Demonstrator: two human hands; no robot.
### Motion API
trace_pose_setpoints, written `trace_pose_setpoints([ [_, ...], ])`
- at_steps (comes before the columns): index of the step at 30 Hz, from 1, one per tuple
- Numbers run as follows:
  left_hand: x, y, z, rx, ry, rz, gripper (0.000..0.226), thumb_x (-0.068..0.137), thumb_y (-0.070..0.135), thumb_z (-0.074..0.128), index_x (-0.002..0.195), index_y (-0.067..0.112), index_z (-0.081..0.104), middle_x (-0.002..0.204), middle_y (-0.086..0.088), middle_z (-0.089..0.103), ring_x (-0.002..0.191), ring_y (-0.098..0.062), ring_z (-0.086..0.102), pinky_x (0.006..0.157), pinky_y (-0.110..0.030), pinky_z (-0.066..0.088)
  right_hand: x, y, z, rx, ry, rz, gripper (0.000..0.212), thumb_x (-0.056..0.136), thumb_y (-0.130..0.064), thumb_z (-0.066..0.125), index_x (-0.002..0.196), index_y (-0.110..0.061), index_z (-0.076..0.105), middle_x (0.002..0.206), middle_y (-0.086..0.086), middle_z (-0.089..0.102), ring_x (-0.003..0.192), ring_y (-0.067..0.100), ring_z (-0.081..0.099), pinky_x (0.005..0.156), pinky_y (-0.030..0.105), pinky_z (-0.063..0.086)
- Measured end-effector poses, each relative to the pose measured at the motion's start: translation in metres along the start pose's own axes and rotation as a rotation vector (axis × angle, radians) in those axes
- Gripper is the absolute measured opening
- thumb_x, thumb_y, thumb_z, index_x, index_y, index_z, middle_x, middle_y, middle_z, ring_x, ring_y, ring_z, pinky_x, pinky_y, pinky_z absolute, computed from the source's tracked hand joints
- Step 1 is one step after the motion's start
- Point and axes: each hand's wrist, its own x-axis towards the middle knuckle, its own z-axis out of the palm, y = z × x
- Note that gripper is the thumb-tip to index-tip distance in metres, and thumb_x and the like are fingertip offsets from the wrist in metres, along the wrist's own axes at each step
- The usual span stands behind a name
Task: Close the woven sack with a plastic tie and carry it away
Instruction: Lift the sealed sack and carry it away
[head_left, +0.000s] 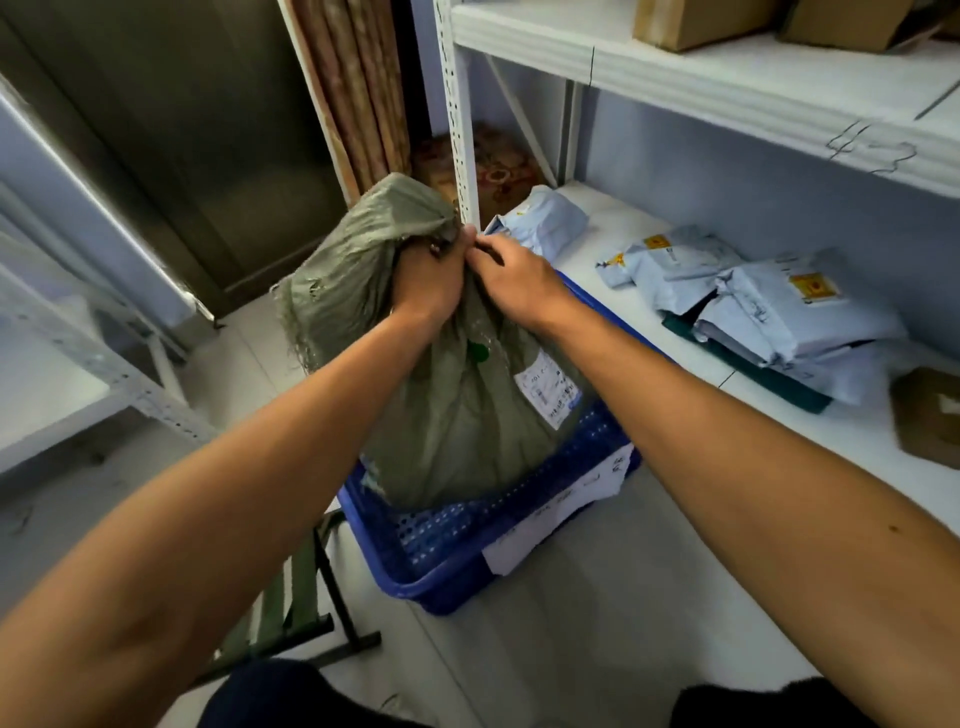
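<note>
Left hand (427, 283) and right hand (522, 280) clutch sack (457, 415) by neck, in basket (441, 590) beside shelf (639, 332).

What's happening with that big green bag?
A person is bunching the top of a green sack shut. The left hand grips the gathered neck and the right hand pinches it right beside. The sack stands in a blue basket beside a shelf. I can't make out a tie.
</note>
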Motion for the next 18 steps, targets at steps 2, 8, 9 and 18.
trace_pose_setpoints([
  [2, 0.005, -0.007, 0.008, 0.072, -0.062, -0.027, 0.039, 0.098, 0.036, 0.06, 0.12, 0.006, 0.069, 0.13, -0.012, 0.067, 0.123, -0.025, 0.06, 0.102, -0.027, 0.042, 0.002, 0.011, 0.005, 0.012, -0.014, 0.028, 0.049, 0.103, -0.049, 0.042, 0.145, -0.027, 0.054, 0.145, 0.006, 0.057, 0.134, 0.027, 0.051, 0.105, 0.038, 0.042],
  [8, -0.011, -0.072, 0.024, 0.234, -0.362, -0.214, 0.042, 0.102, 0.033, 0.052, 0.128, 0.002, 0.064, 0.132, -0.018, 0.065, 0.123, -0.033, 0.061, 0.103, -0.039, 0.049, -0.026, 0.068, 0.035, 0.008, -0.128, 0.188, 0.048, 0.102, -0.052, 0.041, 0.144, -0.03, 0.053, 0.144, 0.009, 0.057, 0.133, 0.031, 0.051, 0.097, 0.037, 0.039],
  [9, -0.016, -0.085, 0.027, 0.248, -0.407, -0.287, 0.043, 0.103, 0.033, 0.05, 0.129, 0.002, 0.063, 0.13, -0.019, 0.065, 0.118, -0.033, 0.064, 0.095, -0.037, 0.053, -0.032, 0.079, 0.041, 0.016, -0.154, 0.225, 0.049, 0.102, -0.053, 0.04, 0.144, -0.03, 0.052, 0.143, 0.01, 0.057, 0.133, 0.031, 0.051, 0.095, 0.037, 0.038],
  [18, -0.048, -0.147, 0.05, -0.006, -0.414, -0.597, 0.025, 0.102, 0.036, 0.051, 0.106, 0.016, 0.065, 0.099, -0.006, 0.067, 0.076, -0.017, 0.064, 0.076, -0.035, 0.057, -0.077, 0.117, 0.08, -0.161, -0.299, 0.29, 0.063, 0.101, -0.061, 0.033, 0.155, -0.027, 0.038, 0.159, 0.009, 0.042, 0.144, 0.032, 0.04, 0.115, 0.044, 0.032],
])
